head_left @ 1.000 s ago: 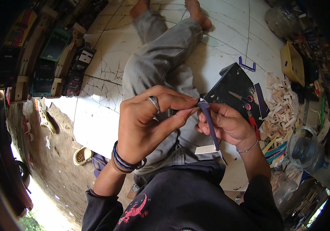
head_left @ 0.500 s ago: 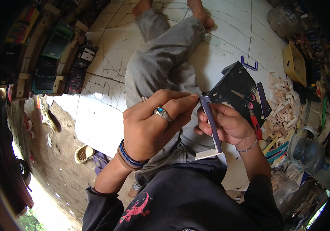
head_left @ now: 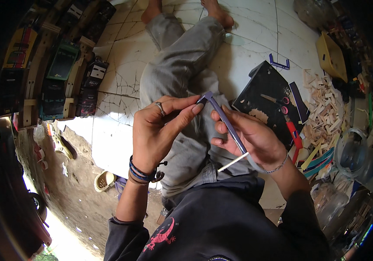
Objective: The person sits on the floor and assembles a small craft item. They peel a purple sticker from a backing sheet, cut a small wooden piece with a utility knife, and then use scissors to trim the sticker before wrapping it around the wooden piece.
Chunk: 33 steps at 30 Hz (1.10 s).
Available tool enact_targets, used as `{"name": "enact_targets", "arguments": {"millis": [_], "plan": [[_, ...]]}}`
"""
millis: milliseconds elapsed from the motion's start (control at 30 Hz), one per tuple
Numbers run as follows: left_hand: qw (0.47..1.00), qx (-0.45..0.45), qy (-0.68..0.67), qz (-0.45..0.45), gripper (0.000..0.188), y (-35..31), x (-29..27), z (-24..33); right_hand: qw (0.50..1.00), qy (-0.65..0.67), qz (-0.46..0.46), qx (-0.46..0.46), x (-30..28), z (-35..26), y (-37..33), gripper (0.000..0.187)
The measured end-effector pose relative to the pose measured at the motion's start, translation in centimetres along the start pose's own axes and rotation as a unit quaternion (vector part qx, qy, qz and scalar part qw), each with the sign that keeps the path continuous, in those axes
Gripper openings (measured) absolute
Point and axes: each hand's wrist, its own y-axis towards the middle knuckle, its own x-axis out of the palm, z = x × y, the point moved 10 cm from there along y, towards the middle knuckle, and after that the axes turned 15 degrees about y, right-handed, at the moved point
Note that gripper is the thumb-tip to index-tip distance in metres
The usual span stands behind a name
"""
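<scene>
A slim U-shaped frame piece (head_left: 226, 122) is held between my hands above my lap. Purple covering wraps its long bar and upper corner, while its lower arm (head_left: 233, 161) is bare and pale. My left hand (head_left: 151, 128) pinches the end of the upper arm between thumb and fingertips. Around the long bar, my right hand (head_left: 254, 137) is closed loosely, with the thumb side along it and several fingertips showing to its left. On the floor beyond lies a similar purple U-shaped piece (head_left: 280, 65).
To my right, a worn black board (head_left: 256, 89) carries pink-handled scissors (head_left: 275, 100) and a red-handled tool (head_left: 294, 135). A dark purple strip (head_left: 298, 102) lies beside a heap of small wood pieces (head_left: 323, 117). Farther off stands a yellow tub (head_left: 329, 58). Boxed goods fill wooden racks (head_left: 30, 104) at left.
The frame piece has shifted left and up and tilted, its bare arm now seen edge-on. My left hand has rotated, bringing its thumb into view on the piece's end.
</scene>
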Motion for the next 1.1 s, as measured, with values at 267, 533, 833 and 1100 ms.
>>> {"name": "enact_targets", "arguments": {"millis": [267, 533, 833, 1100], "plan": [[0.991, 0.075, 0.1, 0.055, 0.02, -0.5, -0.4, 1.2, 1.0, 0.009, -0.027, -0.006, 0.6, 0.4, 0.3, 0.03], [1.0, 0.007, -0.003, 0.029, 0.023, 0.1, 0.2, -0.5, 1.0, 0.002, -0.007, -0.018, 0.2, 0.1, 0.3, 0.031], [0.981, 0.101, 0.15, 0.072, 0.017, 0.1, -0.3, 1.8, 1.0, -0.022, -0.009, 0.002, 0.1, 0.2, 0.5, 0.03], [0.997, -0.041, -0.067, -0.012, 0.02, 0.2, 1.0, -2.2, 0.999, 0.032, 0.009, -0.007, -0.1, 0.2, 1.0, 0.03]]}}
